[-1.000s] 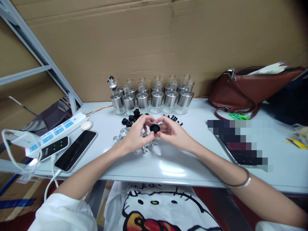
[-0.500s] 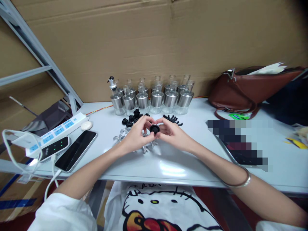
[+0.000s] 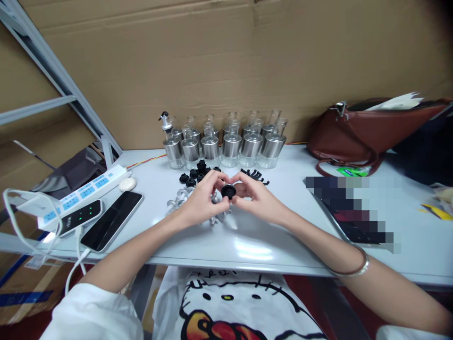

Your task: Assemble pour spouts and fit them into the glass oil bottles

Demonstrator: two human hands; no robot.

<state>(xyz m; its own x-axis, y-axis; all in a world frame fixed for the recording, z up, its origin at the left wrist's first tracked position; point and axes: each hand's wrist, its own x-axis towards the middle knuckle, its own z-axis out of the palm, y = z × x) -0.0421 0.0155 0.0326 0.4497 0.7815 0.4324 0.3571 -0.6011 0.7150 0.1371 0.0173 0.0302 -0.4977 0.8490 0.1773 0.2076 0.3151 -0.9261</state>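
Observation:
Between my two hands, above the table, is a black ribbed bottle stopper (image 3: 229, 191) with a silvery rim. My left hand (image 3: 203, 198) grips it from the left with curled fingers and thumb; from the other side my right hand (image 3: 257, 198) closes on it too. Behind my left hand lie several black stoppers (image 3: 192, 174), and curved silver-grey parts (image 3: 172, 205) are partly hidden under it. Small black lever-like pieces (image 3: 255, 175) lie in a row beyond my right hand. Farther back stand several glass bottles with steel sleeves (image 3: 231, 146); the leftmost carries a pourer spout (image 3: 165, 122).
At left are a white power strip (image 3: 87, 191), a phone (image 3: 112, 222) on a cable and a small round white case (image 3: 127, 184). A brown leather bag (image 3: 339, 132) sits at right, near a blurred-out flat object (image 3: 347, 212). Cardboard (image 3: 219, 56) walls off the back.
The stopper has tilted slightly, so more of its ribbed underside and silvery rim show. Both hands stay in nearly the same place.

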